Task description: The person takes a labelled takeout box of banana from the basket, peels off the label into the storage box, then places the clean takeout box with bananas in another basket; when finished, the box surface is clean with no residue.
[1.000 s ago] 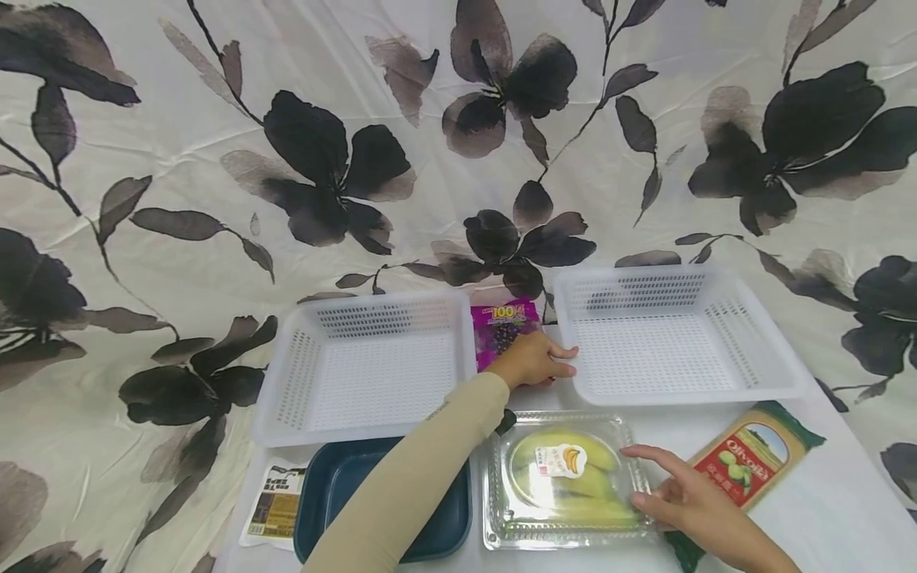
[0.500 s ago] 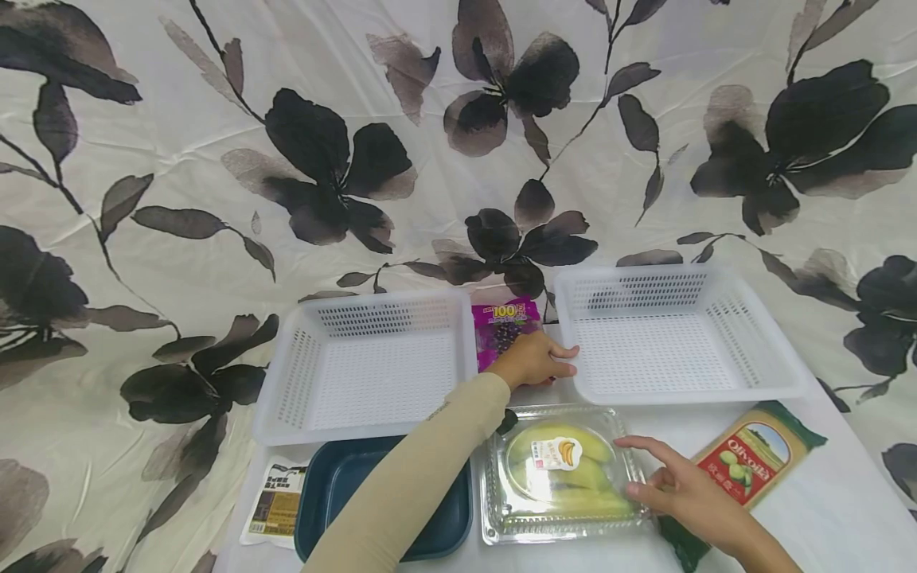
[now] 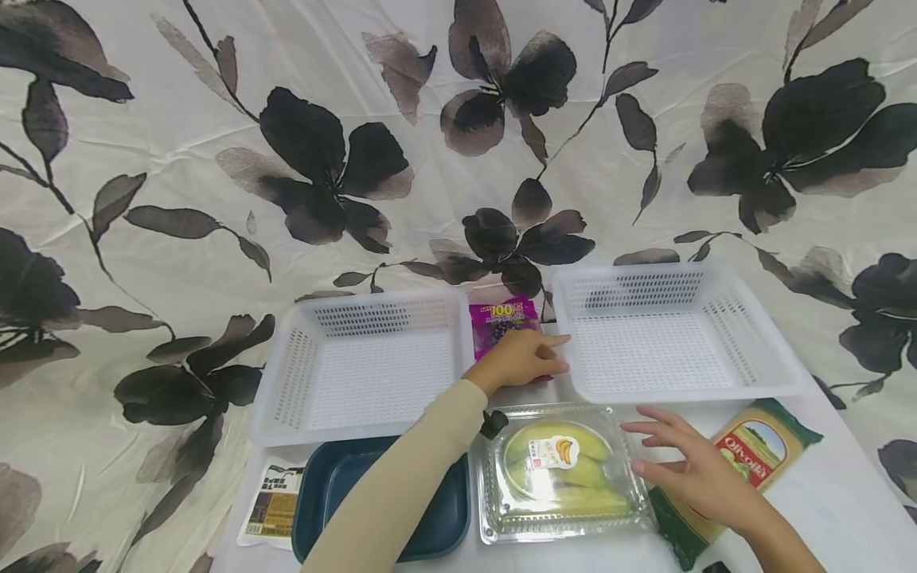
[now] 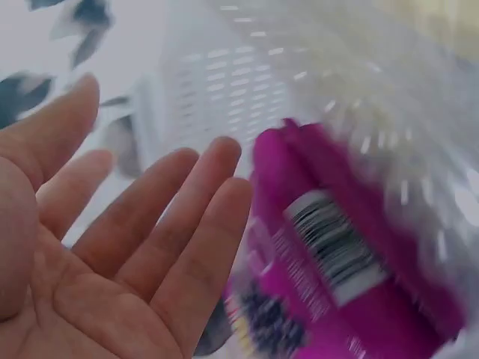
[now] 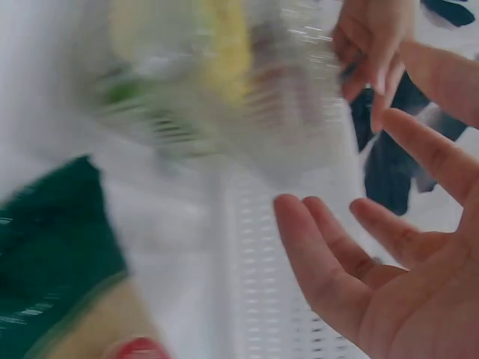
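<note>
My left hand [image 3: 516, 358], at the end of a beige sleeve, reaches between two white baskets over a purple packet [image 3: 496, 317] with dark berries printed on it. In the left wrist view its fingers are spread and nearly straight, beside the packet [image 4: 307, 232], with nothing gripped. A clear plastic box of bananas [image 3: 595, 458] lies in front of that hand. My right hand [image 3: 698, 469] hovers at the box's right side, fingers extended and holding nothing. It partly hides a tan, red and green packet [image 3: 770, 442] lettered "Olivoilà", lying slantwise.
White perforated baskets stand at the back left [image 3: 390, 386] and back right [image 3: 659, 350]. A dark blue tray [image 3: 447, 521] sits at the front, partly under my left arm. Left of it lies a white packet with a brown label [image 3: 275, 501]. Floral cloth [image 3: 430, 183] hangs behind.
My right hand has come away from the banana box and spread its fingers, shifting right over the tan packet. The box moved slightly back and left. My left hand shifted slightly left.
</note>
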Demonstrator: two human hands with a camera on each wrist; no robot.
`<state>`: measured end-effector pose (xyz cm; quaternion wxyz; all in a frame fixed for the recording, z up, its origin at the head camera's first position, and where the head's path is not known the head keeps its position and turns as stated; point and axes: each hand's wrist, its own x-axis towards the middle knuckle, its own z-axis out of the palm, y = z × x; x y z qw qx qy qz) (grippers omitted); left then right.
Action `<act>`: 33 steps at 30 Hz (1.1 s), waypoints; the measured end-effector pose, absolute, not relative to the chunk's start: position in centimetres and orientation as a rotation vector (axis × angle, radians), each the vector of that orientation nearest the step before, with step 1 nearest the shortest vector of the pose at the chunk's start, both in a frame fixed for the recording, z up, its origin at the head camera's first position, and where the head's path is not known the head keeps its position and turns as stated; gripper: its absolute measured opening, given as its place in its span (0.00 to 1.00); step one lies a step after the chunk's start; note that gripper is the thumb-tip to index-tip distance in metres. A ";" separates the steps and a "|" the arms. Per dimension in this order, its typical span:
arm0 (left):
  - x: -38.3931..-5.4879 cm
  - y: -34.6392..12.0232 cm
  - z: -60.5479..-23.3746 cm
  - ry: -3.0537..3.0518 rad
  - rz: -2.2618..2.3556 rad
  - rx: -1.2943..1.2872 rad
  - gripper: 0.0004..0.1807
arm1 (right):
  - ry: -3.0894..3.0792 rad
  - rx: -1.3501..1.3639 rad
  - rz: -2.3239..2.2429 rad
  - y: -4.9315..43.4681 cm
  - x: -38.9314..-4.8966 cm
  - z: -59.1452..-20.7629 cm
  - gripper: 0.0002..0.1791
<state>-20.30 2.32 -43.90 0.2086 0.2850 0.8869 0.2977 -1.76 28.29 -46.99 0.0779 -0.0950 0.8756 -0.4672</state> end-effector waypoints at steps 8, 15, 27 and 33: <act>-16.1 -1.7 -41.4 2.636 0.798 0.923 0.25 | 2.794 -0.447 -1.271 27.2 -4.2 -44.5 0.18; -10.6 -4.5 -43.0 2.723 0.733 0.855 0.30 | 2.742 -0.768 -1.137 24.1 -7.4 -43.8 0.15; -5.7 -5.8 -46.7 2.888 0.570 1.012 0.49 | 2.441 -0.997 -0.968 18.9 -11.4 -44.8 0.15; -4.4 -5.5 -47.0 2.882 0.503 1.026 0.53 | 2.418 -0.975 -0.940 18.4 -12.0 -45.4 0.14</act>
